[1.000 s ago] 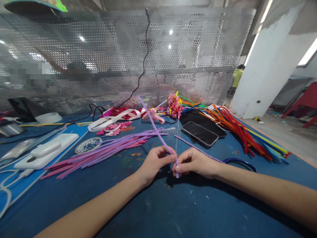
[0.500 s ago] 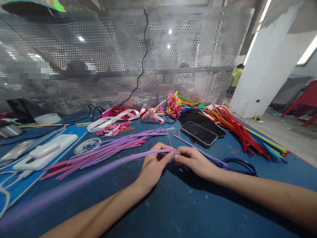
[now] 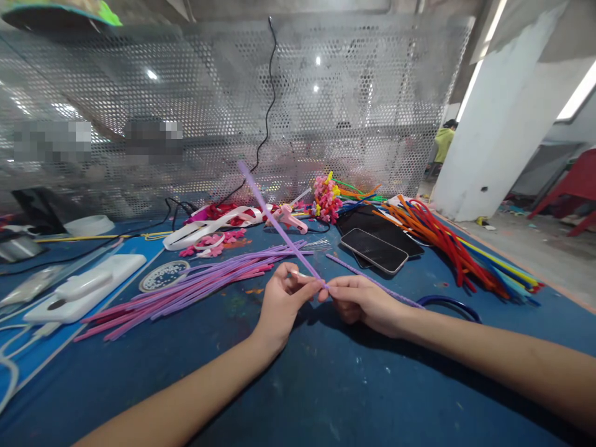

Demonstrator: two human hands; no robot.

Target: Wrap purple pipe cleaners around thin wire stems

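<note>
A purple pipe cleaner point(image 3: 279, 226) slants up and away to the left from my fingertips. My left hand point(image 3: 288, 298) pinches it near its lower end between thumb and forefinger. Close beside it, my right hand point(image 3: 361, 298) is closed in a pinch on the same pipe cleaner's end; its other fingers are curled under. A twisted purple pipe cleaner point(image 3: 375, 280) lies on the table behind my right hand. Behind my left hand is a bundle of purple and pink pipe cleaners point(image 3: 200, 279). Blue scissor handles point(image 3: 454, 301) show partly past my right forearm.
A phone point(image 3: 375, 250) lies behind my right hand, near red, orange and blue pipe cleaners point(image 3: 456, 248). A pink glue gun point(image 3: 291, 218), white ribbon point(image 3: 209, 225) and pink flower bunch point(image 3: 327, 198) sit before the perforated metal screen point(image 3: 223, 112). A white power strip point(image 3: 88, 288) is at left.
The long free part of the purple pipe cleaner has swung from the lower left up to point away from me. My hands stay nearly in place, with the left fingers shifted slightly.
</note>
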